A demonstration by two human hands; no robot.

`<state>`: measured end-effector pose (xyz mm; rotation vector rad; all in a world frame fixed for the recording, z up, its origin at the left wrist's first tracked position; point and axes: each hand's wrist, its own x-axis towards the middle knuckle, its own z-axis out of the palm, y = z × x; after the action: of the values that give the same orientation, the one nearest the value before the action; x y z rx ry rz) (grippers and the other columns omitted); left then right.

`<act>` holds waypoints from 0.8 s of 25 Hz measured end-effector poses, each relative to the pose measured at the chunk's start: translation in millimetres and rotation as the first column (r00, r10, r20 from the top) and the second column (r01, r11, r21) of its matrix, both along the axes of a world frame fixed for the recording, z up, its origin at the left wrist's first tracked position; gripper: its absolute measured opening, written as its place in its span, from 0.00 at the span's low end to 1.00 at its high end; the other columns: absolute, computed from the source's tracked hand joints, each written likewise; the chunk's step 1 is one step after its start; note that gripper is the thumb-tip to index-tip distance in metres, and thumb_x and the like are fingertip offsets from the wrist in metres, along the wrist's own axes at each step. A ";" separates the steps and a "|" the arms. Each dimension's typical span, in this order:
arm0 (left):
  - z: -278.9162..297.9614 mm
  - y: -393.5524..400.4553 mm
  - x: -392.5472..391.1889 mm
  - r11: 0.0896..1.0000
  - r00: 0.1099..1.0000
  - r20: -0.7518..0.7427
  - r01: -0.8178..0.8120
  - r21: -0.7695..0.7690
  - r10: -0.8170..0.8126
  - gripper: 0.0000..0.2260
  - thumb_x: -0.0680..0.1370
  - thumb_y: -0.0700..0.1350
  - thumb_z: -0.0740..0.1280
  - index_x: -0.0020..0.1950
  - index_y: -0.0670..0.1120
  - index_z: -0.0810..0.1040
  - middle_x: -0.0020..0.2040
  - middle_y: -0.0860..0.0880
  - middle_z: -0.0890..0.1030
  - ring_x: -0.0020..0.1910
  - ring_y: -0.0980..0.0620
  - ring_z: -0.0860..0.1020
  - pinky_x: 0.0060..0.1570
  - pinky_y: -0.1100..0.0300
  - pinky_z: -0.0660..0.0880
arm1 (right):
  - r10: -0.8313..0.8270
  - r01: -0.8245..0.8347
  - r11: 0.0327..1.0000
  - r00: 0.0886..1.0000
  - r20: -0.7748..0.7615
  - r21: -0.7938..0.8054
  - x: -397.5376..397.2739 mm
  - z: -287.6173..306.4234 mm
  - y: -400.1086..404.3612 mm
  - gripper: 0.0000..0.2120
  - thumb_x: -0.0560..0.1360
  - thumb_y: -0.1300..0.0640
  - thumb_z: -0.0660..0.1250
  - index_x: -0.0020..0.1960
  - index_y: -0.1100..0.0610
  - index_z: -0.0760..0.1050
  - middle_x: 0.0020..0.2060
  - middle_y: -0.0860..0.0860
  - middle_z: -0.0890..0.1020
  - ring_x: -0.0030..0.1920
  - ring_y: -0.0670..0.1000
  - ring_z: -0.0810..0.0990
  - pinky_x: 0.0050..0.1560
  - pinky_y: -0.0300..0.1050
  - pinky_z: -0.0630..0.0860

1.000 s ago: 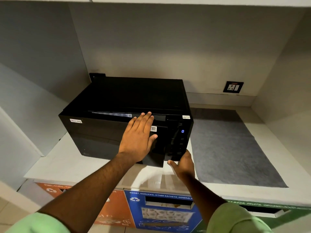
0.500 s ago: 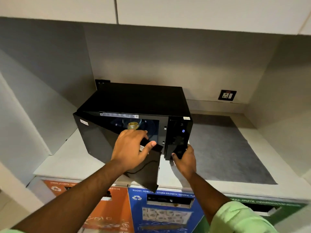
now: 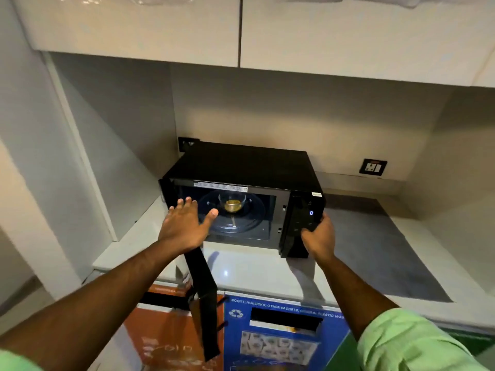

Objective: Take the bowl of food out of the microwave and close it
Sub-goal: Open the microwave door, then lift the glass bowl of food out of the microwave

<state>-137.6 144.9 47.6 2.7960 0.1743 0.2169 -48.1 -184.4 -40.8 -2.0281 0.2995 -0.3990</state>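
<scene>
**Microwave open, bowl still inside**

Black microwave (image 3: 241,170) sits on a pale counter (image 3: 257,266) in an alcove, under white upper cabinets (image 3: 241,28). Its door (image 3: 202,298) is swung fully out toward the near side, hinged at left, seen almost edge-on and hanging past the counter's near edge. Cavity lit. Clear glass bowl (image 3: 232,203) with yellowish-brown food sits upright on the round glass turntable (image 3: 241,218), roughly centred, toward the far side of the cavity. Nothing touches the bowl.

Left hand (image 3: 184,226): flat, fingers spread, palm facing down and away, in front of the cavity's left part, just above the door's top edge. Holds nothing; apart from the bowl. Contact with the door can't be told.

Right hand (image 3: 318,236): curled around the near right corner of the microwave at the control panel (image 3: 302,218), thumb on the panel face, fingers wrapped out of sight round the side. Panel display shows a blue digit.

Grey mat (image 3: 388,253) on the counter right of the microwave. Wall socket (image 3: 372,166) far right on the back wall. Blue recycling bin front (image 3: 281,338) and orange bin front (image 3: 166,341) below the counter edge. Light green sleeves at both lower corners.
</scene>
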 end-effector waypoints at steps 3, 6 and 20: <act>-2.0 22.2 -8.1 0.996 0.996 -0.023 -0.084 0.011 0.085 0.41 0.78 0.70 0.46 0.81 0.42 0.54 0.82 0.41 0.51 0.81 0.41 0.50 0.79 0.46 0.50 | -0.005 0.005 1.000 1.000 -0.007 0.001 -2.8 8.6 7.2 0.31 0.67 0.64 0.76 0.67 0.52 0.70 0.57 0.53 0.80 0.55 0.55 0.82 0.54 0.51 0.82; -1.3 42.3 -17.7 0.988 0.987 -0.093 -0.124 0.089 0.132 0.41 0.79 0.67 0.47 0.81 0.40 0.47 0.82 0.40 0.46 0.82 0.41 0.47 0.79 0.47 0.49 | -0.009 0.010 1.000 1.000 -0.021 0.024 -1.1 16.1 13.8 0.32 0.67 0.61 0.76 0.68 0.53 0.69 0.58 0.54 0.80 0.56 0.57 0.82 0.54 0.54 0.83; -10.6 117.0 -34.2 0.909 0.992 -0.063 -0.077 0.410 0.112 0.36 0.77 0.40 0.61 0.81 0.40 0.46 0.82 0.41 0.50 0.81 0.42 0.51 0.80 0.48 0.51 | -0.049 0.047 0.998 0.995 -0.092 -0.029 -4.9 24.8 27.3 0.38 0.70 0.63 0.77 0.74 0.59 0.62 0.68 0.60 0.73 0.65 0.64 0.77 0.54 0.49 0.76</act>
<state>-171.8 261.9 36.9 3.2197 0.3190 0.1733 -53.0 -157.1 -15.9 -2.0725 0.4023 -0.3408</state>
